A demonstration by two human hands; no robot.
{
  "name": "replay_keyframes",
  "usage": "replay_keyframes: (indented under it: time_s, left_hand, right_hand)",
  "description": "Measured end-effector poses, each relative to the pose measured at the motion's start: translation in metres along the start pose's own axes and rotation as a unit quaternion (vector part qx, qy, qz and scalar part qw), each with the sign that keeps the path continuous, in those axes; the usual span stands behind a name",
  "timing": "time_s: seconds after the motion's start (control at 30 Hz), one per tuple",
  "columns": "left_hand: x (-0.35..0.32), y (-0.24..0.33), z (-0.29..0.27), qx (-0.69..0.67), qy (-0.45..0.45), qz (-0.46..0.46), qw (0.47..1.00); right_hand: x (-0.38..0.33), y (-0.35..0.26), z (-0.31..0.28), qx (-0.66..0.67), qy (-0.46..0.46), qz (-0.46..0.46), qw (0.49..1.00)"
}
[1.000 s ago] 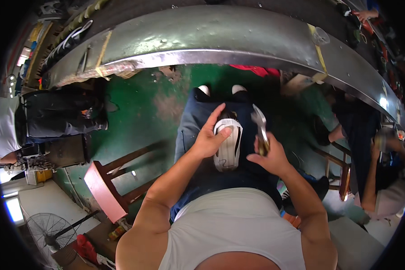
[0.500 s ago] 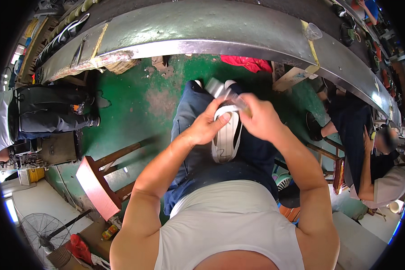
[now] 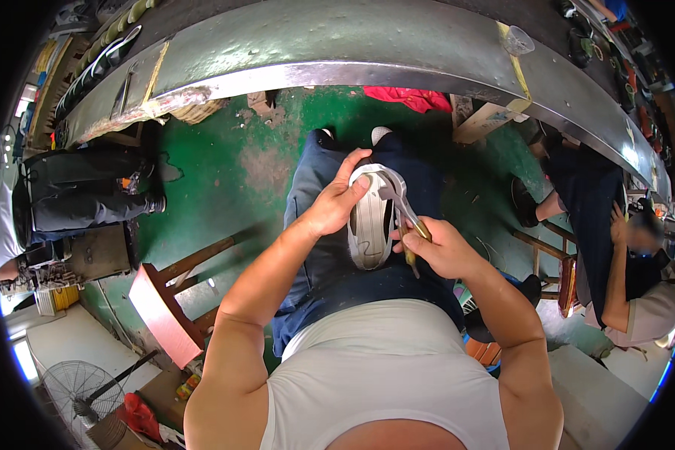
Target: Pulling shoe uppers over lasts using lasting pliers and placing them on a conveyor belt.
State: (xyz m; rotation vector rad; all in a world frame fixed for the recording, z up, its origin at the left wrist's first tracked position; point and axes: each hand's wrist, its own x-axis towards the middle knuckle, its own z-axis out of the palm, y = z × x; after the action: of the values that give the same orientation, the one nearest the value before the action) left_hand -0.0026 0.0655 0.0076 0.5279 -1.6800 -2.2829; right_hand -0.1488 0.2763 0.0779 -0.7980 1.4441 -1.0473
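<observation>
A white and grey shoe [image 3: 368, 231] rests sole-side up between my thighs, its toe end pointing away from me. My left hand [image 3: 336, 202] grips the toe end, thumb pressed on the near face and fingers around the far left side. In my right hand [image 3: 439, 246] is a pair of pincers [image 3: 399, 201] with a grey metal head and yellowish-brown handles. The pincers' head lies at the white edge of the shoe, near the right of the toe. I cannot tell whether the jaws bite the material.
A long metal-topped bench [image 3: 315, 49] curves across in front, with a clear plastic cup [image 3: 518, 40] on it. A pink-topped wooden stool [image 3: 165, 315] stands left, a wire fan [image 3: 75, 390] lower left. Co-workers sit at right [image 3: 641, 300] and stand at left [image 3: 82, 184].
My right hand has come down and slightly right. The pincers, blurred beyond the toe before, now have their head at the shoe's edge. My left hand keeps its grip on the shoe.
</observation>
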Motion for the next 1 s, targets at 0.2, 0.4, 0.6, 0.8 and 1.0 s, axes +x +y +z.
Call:
replay_keyframes:
  time_s: [0.2, 0.4, 0.6, 0.8, 1.0]
  left_hand:
    - [0.0, 0.031, 0.012, 0.131, 0.011, -0.01, 0.991]
    - [0.01, 0.006, 0.001, 0.079, 0.037, 0.038, 0.995]
    - [0.007, 0.023, 0.0, 0.092, 0.02, 0.016, 0.995]
    - [0.017, 0.018, 0.01, 0.04, 0.081, -0.047, 0.995]
    - [0.024, 0.026, 0.014, 0.072, 0.054, -0.081, 0.993]
  right_hand:
    - [0.012, -0.03, -0.01, 0.131, -0.043, 0.156, 0.978]
    - [0.041, 0.054, 0.006, -0.243, 0.151, -0.115, 0.951]
    - [0.027, 0.04, 0.018, -0.313, 0.182, -0.085, 0.928]
    - [0.01, -0.008, -0.009, -0.32, 0.05, 0.039, 0.945]
    - [0.017, -0.011, -0.003, -0.135, 0.144, -0.081, 0.977]
